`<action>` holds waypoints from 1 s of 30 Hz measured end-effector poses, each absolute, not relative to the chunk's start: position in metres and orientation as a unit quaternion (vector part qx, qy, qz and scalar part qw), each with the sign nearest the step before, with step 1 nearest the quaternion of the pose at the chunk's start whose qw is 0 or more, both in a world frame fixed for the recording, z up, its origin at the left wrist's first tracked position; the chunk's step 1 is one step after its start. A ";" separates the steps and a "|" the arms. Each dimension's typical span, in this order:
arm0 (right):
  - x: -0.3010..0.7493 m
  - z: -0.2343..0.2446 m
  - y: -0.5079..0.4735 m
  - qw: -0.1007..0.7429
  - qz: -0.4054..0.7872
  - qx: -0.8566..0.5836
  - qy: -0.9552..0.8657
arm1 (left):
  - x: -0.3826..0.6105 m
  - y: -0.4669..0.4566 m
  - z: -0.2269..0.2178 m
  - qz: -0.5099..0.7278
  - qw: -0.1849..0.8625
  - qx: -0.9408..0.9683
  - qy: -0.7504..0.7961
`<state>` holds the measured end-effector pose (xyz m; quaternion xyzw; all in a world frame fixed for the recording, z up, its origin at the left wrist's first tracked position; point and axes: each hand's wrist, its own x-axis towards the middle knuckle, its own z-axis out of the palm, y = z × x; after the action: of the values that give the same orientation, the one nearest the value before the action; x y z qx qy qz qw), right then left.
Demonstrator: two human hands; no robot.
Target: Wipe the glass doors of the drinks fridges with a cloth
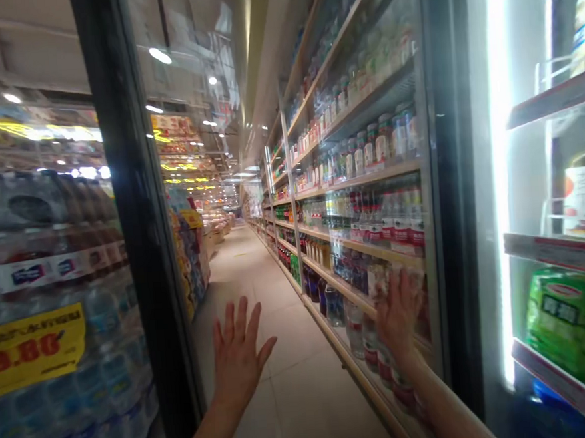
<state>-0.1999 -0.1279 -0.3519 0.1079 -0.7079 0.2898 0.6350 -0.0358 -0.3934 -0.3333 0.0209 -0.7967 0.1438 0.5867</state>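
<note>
A glass cooler door (131, 210) with a dark frame stands open in front of me. My left hand (239, 356) is raised toward its glass, fingers spread and thumb out to the right. To the right, my right hand (400, 315) is also up at the pane, its fingers stretched upward and a little blurred. Both palms face away from me and seem to lie flat on the glass; the contact itself is hidden behind the hands. Neither hand holds anything.
Lit cooler shelves (555, 254) at the right hold bottles and a green package (570, 326). Through or in the glass show long shelves of drinks (358, 154) and an aisle floor (255, 261). Stacked bottle packs (40, 263) with a yellow price sign (35, 347) stand left.
</note>
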 end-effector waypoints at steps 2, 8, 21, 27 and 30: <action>-0.188 -0.360 -0.146 0.630 0.290 0.127 -0.710 | -0.036 -0.392 -0.343 0.144 0.585 0.033 -0.798; -0.128 -0.385 -0.232 0.590 0.178 0.442 -0.652 | -0.029 -0.394 -0.356 0.170 0.573 0.008 -0.802; -0.179 -0.419 -0.140 0.623 0.277 0.145 -0.717 | -0.025 -0.387 -0.383 0.138 0.567 0.023 -0.812; -0.125 -0.442 -0.223 0.558 0.175 0.467 -0.663 | -0.023 -0.392 -0.384 0.162 0.564 0.002 -0.810; -0.143 -0.447 -0.184 0.562 0.173 0.411 -0.696 | -0.019 -0.397 -0.388 0.169 0.559 0.001 -0.812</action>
<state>-0.1428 -0.1843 -0.4470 0.4112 -0.6962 0.1731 0.5624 -0.0194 -0.3975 -0.3884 0.0012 -0.8115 0.1692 0.5593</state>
